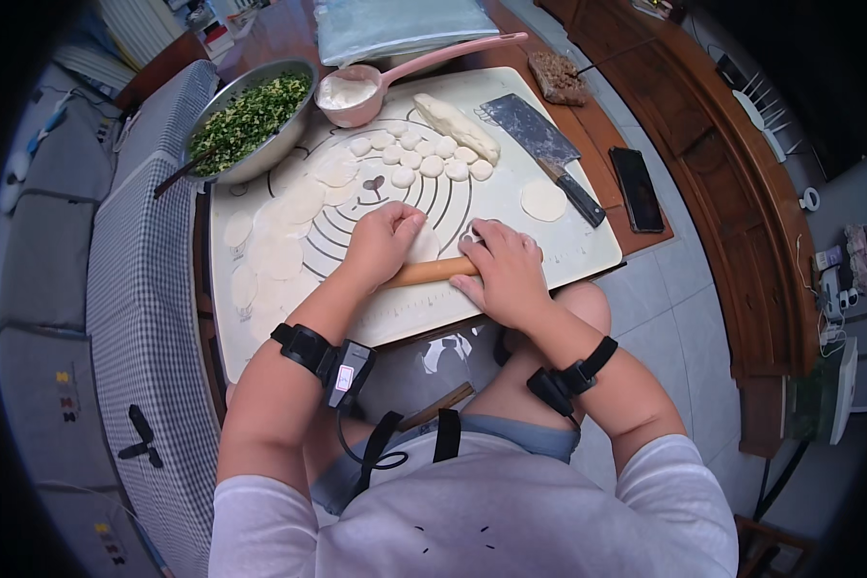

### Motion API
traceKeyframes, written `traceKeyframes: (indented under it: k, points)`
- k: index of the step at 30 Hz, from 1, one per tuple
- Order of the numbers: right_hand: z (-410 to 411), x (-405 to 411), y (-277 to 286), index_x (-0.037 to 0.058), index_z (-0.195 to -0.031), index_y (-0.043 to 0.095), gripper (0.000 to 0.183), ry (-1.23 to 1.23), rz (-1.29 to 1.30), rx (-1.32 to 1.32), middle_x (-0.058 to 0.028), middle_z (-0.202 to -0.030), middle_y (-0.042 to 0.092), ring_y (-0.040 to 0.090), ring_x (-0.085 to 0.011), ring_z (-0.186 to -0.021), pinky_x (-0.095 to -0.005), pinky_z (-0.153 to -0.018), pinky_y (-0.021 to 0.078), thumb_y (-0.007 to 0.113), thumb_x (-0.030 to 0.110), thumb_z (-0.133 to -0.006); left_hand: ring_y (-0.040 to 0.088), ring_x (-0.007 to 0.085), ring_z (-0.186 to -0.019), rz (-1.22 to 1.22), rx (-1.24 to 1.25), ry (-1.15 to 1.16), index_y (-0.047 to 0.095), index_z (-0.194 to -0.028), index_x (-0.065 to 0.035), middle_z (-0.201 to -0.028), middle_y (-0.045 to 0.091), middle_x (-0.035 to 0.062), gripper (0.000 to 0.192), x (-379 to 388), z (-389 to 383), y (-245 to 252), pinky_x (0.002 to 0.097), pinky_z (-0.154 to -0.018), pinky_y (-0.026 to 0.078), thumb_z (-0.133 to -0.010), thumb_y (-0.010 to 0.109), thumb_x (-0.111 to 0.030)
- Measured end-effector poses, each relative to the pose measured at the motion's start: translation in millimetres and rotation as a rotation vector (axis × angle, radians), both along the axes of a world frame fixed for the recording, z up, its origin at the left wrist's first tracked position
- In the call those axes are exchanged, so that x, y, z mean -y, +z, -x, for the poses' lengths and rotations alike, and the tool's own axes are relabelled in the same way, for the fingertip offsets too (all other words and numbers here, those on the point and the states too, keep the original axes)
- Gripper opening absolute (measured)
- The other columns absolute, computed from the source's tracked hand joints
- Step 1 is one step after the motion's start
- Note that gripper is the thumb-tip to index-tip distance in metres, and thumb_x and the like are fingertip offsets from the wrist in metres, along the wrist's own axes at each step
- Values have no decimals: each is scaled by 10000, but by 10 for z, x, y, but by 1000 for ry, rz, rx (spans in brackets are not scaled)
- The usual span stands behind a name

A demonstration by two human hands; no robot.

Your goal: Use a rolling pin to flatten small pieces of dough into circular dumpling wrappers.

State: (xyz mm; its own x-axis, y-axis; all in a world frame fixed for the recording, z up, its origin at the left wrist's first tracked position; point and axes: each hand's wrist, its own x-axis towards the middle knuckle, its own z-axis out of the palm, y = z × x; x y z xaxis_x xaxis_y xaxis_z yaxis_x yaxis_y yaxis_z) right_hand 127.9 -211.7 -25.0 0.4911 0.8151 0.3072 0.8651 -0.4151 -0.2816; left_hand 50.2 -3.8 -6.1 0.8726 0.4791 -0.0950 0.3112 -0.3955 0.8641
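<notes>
A thin dough round (425, 246) lies on the white pastry mat (376, 318), partly hidden by my left hand (381, 242), whose thumb and forefinger pinch its edge. Across the near side of that round runs a wooden rolling pin (433, 272). My right hand (506, 267) grips the pin's right end, fingers spread over it. Beyond my hands sit several small flattened dough pieces (432, 166) and a thick dough log (459, 128). Overlapping rolled wrappers (278, 249) cover the mat's left side, and one single wrapper (544, 200) rests at the right.
A metal bowl of chopped green filling (253, 123) stands at the back left, beside a pink scoop (350, 97) of flour. On the right lie a cleaver (535, 134), a phone (636, 189) and a block of minced meat (558, 78). A plastic bag (404, 29) is behind.
</notes>
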Motion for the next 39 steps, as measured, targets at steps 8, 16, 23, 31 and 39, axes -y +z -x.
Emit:
traceKeyframes:
  k: [8, 16, 23, 31, 39]
  points:
    - [-7, 309, -18, 129, -1102, 638, 417, 132, -65, -30, -39, -1255, 546, 491, -259, -1177, -475, -949, 361, 776, 313, -755, 627, 154, -841, 469, -24, 106, 558, -1174, 18, -996, 669, 87, 293, -11, 228, -93, 318, -779, 517, -956, 599, -174]
    - [-188, -346, 30, 80, -1374, 494, 619, -135, 96, 92, -231, -1512, 328, 323, -359, -1387, -545, -1109, 257, 539, 501, -923, 657, 214, -957, -72, -27, 30, 586, -1183, 0, -1059, 682, 130, 289, -276, 304, 73, 323, -875, 515, -938, 601, -153]
    - [-792, -1093, 50, 60, -1391, 473, 559, -258, -170, 185, -228, -1480, 360, 310, -369, -1399, -514, -1144, 246, 574, 373, -940, 636, 166, -951, -104, -56, 36, 610, -1177, -23, -1022, 670, 76, 264, -373, 4, 95, 300, -879, 507, -936, 627, -129]
    - [-205, -450, 38, 78, -1364, 511, 594, -201, -67, 12, -238, -1447, 400, 360, -379, -1365, -529, -1114, 284, 628, 417, -891, 642, 210, -913, -341, -128, -207, 640, -1098, -20, -999, 652, 109, 345, -308, 1, 123, 318, -827, 516, -810, 763, -164]
    - [173, 133, 97, 96, -1327, 535, 651, -24, 78, -4, -179, -1392, 450, 415, -368, -1297, -535, -1045, 318, 700, 458, -811, 578, 174, -715, -379, -148, -302, 608, -998, -49, -821, 613, 57, 253, -324, 17, 177, 311, -698, 485, -809, 722, -174]
